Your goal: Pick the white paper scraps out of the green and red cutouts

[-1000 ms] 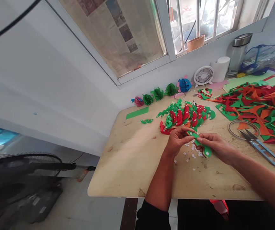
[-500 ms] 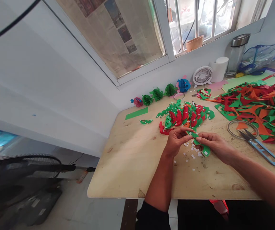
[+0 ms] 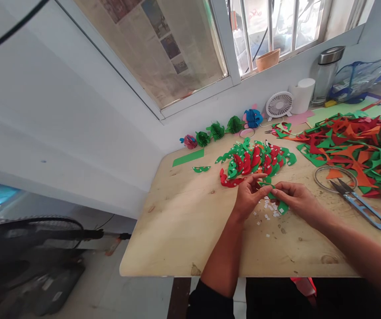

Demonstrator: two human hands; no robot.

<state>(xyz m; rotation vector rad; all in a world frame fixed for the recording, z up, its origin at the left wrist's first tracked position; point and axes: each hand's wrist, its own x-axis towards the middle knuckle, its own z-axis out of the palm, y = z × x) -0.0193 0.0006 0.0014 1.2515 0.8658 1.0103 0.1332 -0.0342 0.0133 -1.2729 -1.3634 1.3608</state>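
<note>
I have my left hand (image 3: pixel 248 198) and right hand (image 3: pixel 291 197) pinching the green piece (image 3: pixel 282 207) from either side, seemingly to steady it; it's near the white bits (image 3: pixel 267 216) on the surface (image 3: pixel 177 230), snips (image 3: pixel 364 207) off right, presumably kept within reach

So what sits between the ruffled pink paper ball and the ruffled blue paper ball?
In the head view, three ruffled green paper balls stand between the pink ball and the blue ball.
</note>
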